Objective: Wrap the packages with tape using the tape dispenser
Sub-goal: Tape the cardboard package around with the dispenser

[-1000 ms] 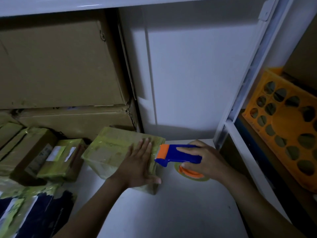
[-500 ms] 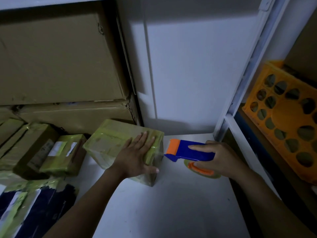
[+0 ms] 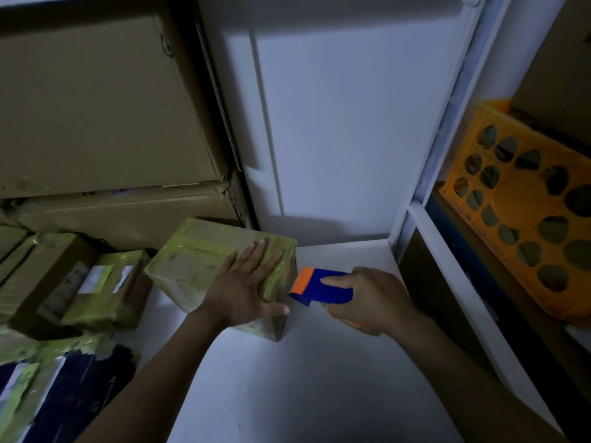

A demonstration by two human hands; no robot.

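- Head view, centre: a package (image 3: 192, 260) wrapped in yellowish-green tape sits on a white surface (image 3: 303, 378), one corner turned toward the lower middle of the frame.
- The left hand (image 3: 243, 282) lies flat on top of the package, fingers straight and spread and the thumb stretched along its near right edge.
- Just right of centre, the right hand (image 3: 374, 298) grips a tape dispenser (image 3: 323, 287), its fingers curled round the blue body.
- The dispenser's orange front end meets the package's right side, beside the left thumb. The tape roll is mostly hidden under the right hand, with only an orange edge showing.
- Left edge of the frame: several smaller taped packages (image 3: 105, 289), some with white labels, lie close together.
- Upper left: large cardboard boxes (image 3: 96, 107) are stacked behind the packages.
- Right side: an orange crate (image 3: 527, 212) with round holes rests on a white shelf unit (image 3: 447, 123).
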